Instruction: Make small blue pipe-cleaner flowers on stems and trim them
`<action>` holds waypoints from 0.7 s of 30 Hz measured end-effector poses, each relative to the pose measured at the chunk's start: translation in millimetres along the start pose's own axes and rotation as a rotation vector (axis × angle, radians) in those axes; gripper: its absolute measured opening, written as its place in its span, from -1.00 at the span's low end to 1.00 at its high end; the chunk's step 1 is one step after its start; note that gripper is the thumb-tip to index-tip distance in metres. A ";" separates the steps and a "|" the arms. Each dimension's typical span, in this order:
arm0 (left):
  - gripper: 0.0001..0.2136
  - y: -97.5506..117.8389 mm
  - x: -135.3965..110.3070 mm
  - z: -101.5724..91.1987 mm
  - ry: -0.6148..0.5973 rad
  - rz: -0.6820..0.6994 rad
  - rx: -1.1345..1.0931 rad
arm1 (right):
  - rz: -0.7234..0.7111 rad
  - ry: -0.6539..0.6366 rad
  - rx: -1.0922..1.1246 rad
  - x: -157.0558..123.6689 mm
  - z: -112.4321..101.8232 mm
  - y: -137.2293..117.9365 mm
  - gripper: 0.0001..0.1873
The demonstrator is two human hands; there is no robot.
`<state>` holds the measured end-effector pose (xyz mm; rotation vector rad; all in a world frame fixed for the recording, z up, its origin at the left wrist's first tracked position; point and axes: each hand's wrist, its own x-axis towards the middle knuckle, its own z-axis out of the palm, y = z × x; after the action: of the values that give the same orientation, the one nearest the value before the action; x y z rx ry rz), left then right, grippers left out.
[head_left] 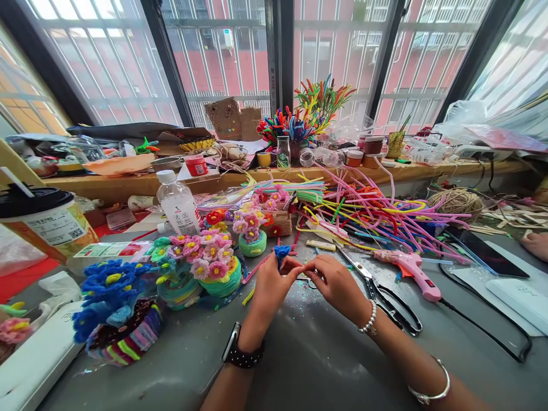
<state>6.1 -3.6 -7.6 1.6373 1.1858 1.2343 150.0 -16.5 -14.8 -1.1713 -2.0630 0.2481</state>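
My left hand point(274, 285) is closed in a pinch on a small blue pipe-cleaner piece point(281, 252) that sticks up above its fingers. My right hand point(336, 283) is closed too, its fingertips meeting the left hand's and pinching the same piece. Both hands hover over the grey table point(299, 354). A black watch sits on my left wrist, a bead bracelet and a silver bangle on my right arm. Scissors point(381, 297) lie just right of my right hand, and a pink glue gun point(411, 271) lies beyond them.
Pots of pipe-cleaner flowers stand left: blue point(113, 302), pink point(205, 262). A loose pile of coloured pipe cleaners point(368, 211) spreads behind the hands. A water bottle point(177, 202), a twine ball point(456, 201), a phone point(486, 252) and another person's hand point(535, 244) are around.
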 end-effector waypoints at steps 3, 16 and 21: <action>-0.85 0.4 0.4 -0.6 0.011 -0.033 -0.050 | 0.081 0.037 0.099 0.1 -0.6 -2.2 -0.90; -0.78 8.2 -1.8 1.4 -0.013 -0.166 -0.382 | 0.373 0.107 0.620 0.5 0.9 -7.7 -0.77; -0.80 6.5 -2.0 3.2 -0.032 -0.099 -0.316 | 0.383 0.136 0.612 0.1 1.7 -8.6 -0.76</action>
<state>10.5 -7.5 -2.8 1.3450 0.9820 1.2561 143.1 -20.9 -11.7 -1.1345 -1.4674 0.8872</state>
